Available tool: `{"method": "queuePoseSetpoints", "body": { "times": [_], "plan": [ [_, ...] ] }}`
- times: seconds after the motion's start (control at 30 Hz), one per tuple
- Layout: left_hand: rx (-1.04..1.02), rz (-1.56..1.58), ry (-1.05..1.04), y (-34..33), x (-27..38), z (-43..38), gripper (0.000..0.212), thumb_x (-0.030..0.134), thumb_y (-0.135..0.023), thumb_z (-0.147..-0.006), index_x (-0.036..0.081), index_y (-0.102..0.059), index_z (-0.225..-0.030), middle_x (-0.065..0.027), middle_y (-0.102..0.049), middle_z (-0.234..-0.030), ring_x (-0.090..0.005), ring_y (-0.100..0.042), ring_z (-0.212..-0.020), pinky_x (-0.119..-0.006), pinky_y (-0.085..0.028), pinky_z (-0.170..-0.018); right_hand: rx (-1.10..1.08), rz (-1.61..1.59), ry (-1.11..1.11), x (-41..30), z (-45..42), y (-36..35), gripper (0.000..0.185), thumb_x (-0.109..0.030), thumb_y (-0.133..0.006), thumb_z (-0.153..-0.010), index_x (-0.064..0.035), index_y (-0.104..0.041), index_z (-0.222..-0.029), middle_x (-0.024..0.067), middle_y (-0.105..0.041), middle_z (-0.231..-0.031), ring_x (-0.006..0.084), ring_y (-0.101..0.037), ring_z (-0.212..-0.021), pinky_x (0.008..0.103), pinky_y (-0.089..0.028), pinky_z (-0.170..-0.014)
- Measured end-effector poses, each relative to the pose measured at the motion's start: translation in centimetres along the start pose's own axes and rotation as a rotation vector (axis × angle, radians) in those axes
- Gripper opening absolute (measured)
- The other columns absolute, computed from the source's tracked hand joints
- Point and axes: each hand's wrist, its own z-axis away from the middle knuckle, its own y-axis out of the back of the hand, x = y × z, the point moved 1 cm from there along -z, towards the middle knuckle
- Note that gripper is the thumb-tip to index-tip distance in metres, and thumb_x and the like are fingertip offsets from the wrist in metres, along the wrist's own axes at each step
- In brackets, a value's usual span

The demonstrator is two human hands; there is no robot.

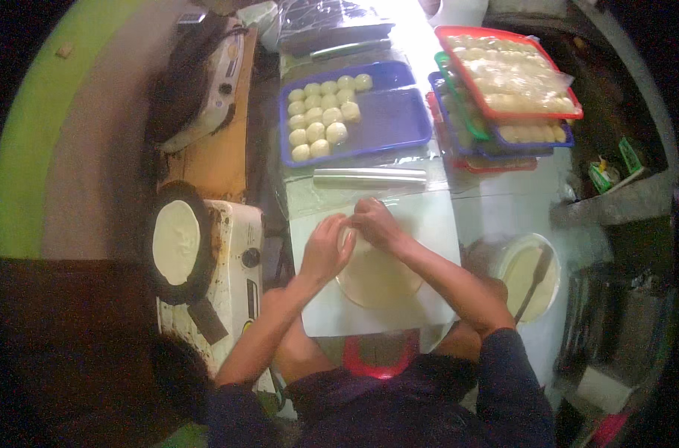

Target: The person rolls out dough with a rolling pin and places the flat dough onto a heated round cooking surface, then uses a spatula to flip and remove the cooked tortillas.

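My left hand (326, 250) and my right hand (373, 222) meet over the far part of a thin, round sheet of dough (381, 277) on the white work surface (437, 302). Between them is a pale piece of dough (345, 238), cupped by my left hand while the fingers of my right hand pinch at its top. My fingers hide part of it. Beyond my hands lies a metal rolling pin or tube (369, 178). Behind that, a blue tray (390, 126) holds several rows of pale dough balls (315, 131).
At left, a flat round of dough (176, 242) lies in a dark pan (205, 263) on a stained white stove (227, 224). Stacked trays (574, 109) of dough balls stand back right. A white bucket (555, 280) with pale batter and a spatula (541, 266) is at right.
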Motion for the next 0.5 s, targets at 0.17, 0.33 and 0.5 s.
{"method": "queuePoseSetpoints", "body": {
  "times": [0.17,0.33,0.5],
  "plan": [
    [0.168,-0.115,0.133,-3.4,-3.8,3.0,0.028,0.012,-0.063,-0.083,0.004,-0.058,-0.109,-0.0201,-0.053,-0.125,-0.042,-0.046,-0.119,-0.05,-0.035,-0.102,-0.036,0.329,0.318,0.4,0.3,0.4,0.013,-0.011,-0.061,-0.076,-0.0107,-0.064,-0.089,0.0122,-0.062,-0.088,0.0323,-0.058,-0.086,0.0416,-0.046,-0.08],
    [0.078,-0.137,-0.021,-3.8,-5.8,5.4,0.032,0.013,-0.063,-0.082,0.007,-0.059,-0.113,-0.0162,-0.051,-0.132,-0.038,-0.043,-0.126,-0.052,-0.028,-0.107,-0.876,-0.024,0.048,0.8,-3.6,4.7,0.027,-0.025,-0.07,-0.077,-0.0061,-0.062,-0.095,0.0163,-0.065,-0.093,0.0346,-0.063,-0.088,0.0455,-0.049,-0.078],
    [0.073,0.43,0.446,-6.3,-0.6,5.3,0.025,0.023,-0.045,-0.097,0.002,-0.057,-0.103,-0.0193,-0.063,-0.095,-0.0335,-0.062,-0.089,-0.041,-0.048,-0.077,-1.284,-0.453,-0.215,3.9,-3.9,7.7,0.04,-0.035,-0.072,-0.08,-0.0059,-0.064,-0.107,0.0088,-0.066,-0.102,0.0224,-0.06,-0.095,0.0372,-0.046,-0.084]
  ]
}}
